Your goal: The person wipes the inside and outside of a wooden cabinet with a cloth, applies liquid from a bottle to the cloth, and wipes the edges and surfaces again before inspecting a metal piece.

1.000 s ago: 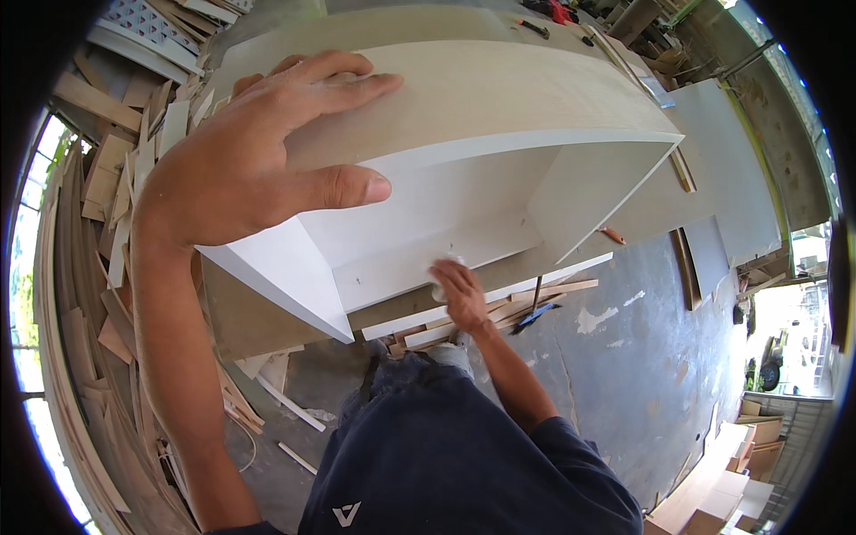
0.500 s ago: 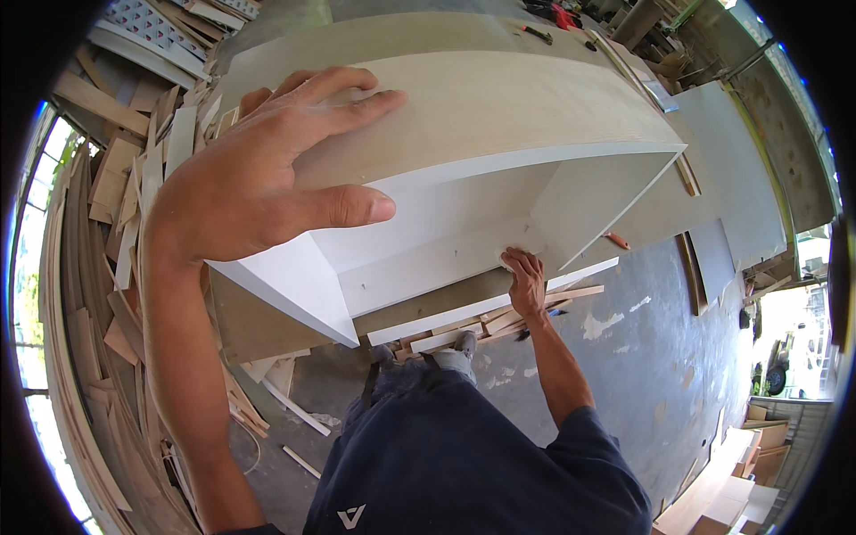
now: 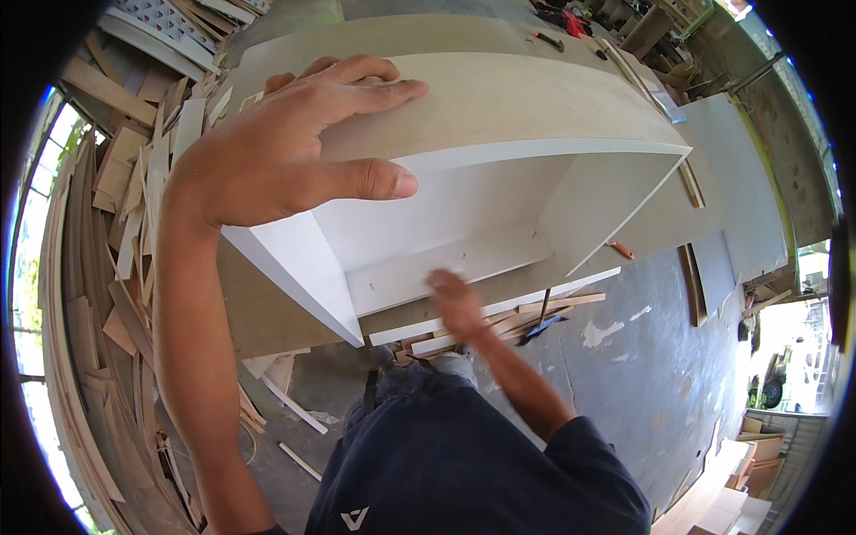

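A white cabinet box point(image 3: 325, 254) with an open front lies on a worktable point(image 3: 267, 308), its pale wooden panel point(image 3: 535, 102) facing up. My left hand point(image 3: 294, 147) rests on that panel near the left corner, fingers spread and thumb at the front edge. At the open front, my right hand point(image 3: 456, 303) is smeared by motion, its fingers curled together. Something whitish shows faintly at its fingertips, too blurred to name. Behind it, a narrow inner board point(image 3: 499, 259) carries several small dark screws or nails along its length.
Stacked wood offcuts point(image 3: 98, 294) crowd the left side. A hammer point(image 3: 548, 42) lies at the table's far side, and an orange-handled tool point(image 3: 621, 251) sits right of the box. Wood strips point(image 3: 571, 301) and a blue-headed tool point(image 3: 542, 328) lie below the table's near edge.
My right hand has swept left along the open front, from near the right end to about the middle. My left hand stays on the top panel; the view has shifted slightly.
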The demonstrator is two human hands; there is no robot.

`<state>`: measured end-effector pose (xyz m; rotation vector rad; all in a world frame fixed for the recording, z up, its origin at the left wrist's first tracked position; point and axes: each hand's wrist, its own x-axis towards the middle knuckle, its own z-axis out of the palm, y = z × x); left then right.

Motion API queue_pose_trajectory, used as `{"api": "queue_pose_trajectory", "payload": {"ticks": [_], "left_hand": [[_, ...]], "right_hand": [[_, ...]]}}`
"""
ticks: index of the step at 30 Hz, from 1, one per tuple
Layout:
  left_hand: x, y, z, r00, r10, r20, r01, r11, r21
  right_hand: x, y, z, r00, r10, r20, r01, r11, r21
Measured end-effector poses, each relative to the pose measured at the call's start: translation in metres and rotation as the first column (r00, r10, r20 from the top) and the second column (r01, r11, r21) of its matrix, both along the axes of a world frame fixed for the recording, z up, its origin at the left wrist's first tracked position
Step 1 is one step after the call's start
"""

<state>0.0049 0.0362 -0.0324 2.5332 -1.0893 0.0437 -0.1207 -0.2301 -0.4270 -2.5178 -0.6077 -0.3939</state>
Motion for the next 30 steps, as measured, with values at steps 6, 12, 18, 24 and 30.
{"api": "queue_pose_trajectory", "payload": {"ticks": [6, 12, 18, 24, 30], "left_hand": [[0.008, 0.001, 0.001, 0.999, -0.032, -0.028, 0.032, 0.999, 0.009], [0.006, -0.001, 0.001, 0.998, -0.009, -0.062, 0.007, 1.0, -0.025], [0.009, 0.0, -0.001, 0.998, -0.063, 0.011, 0.063, 0.998, -0.012], [0.006, 0.001, -0.001, 0.999, -0.038, -0.016, 0.037, 0.999, -0.039], [0.004, -0.001, 0.0, 0.998, -0.001, -0.057, 0.0, 1.0, -0.027]], "right_hand": [[0.052, 0.087, 0.013, 0.922, 0.28, -0.266, -0.286, 0.958, 0.016], [0.097, -0.04, 0.021, 0.975, 0.198, -0.099, -0.217, 0.943, -0.251], [0.141, -0.085, 0.047, 0.865, -0.342, -0.368, 0.061, 0.799, -0.598], [0.115, -0.101, 0.026, 0.93, -0.285, -0.23, 0.2, 0.921, -0.334], [0.066, -0.077, 0.026, 0.988, -0.156, 0.025, 0.156, 0.987, -0.03]]}}
